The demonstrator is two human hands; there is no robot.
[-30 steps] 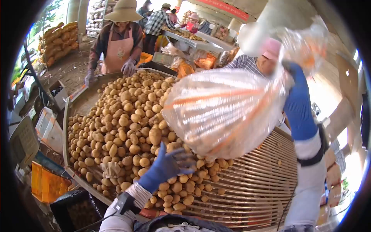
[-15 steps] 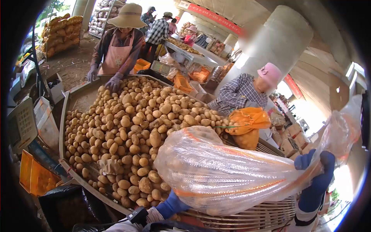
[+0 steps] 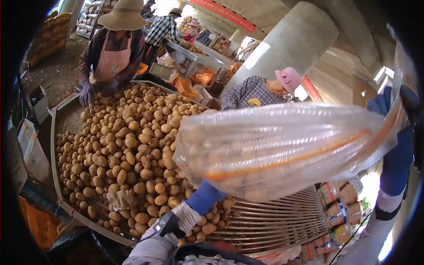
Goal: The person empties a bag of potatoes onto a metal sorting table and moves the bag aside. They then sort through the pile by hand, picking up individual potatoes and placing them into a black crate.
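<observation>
Blue-gloved right hand (image 3: pixel 394 100) closed round neck of clear bag (image 3: pixel 278 150); left hand (image 3: pixel 206 197) partly hidden, grip unclear.

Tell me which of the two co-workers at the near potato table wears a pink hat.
The co-worker in the checked shirt, beyond the plastic bag; the other co-worker wears a tan hat.
</observation>
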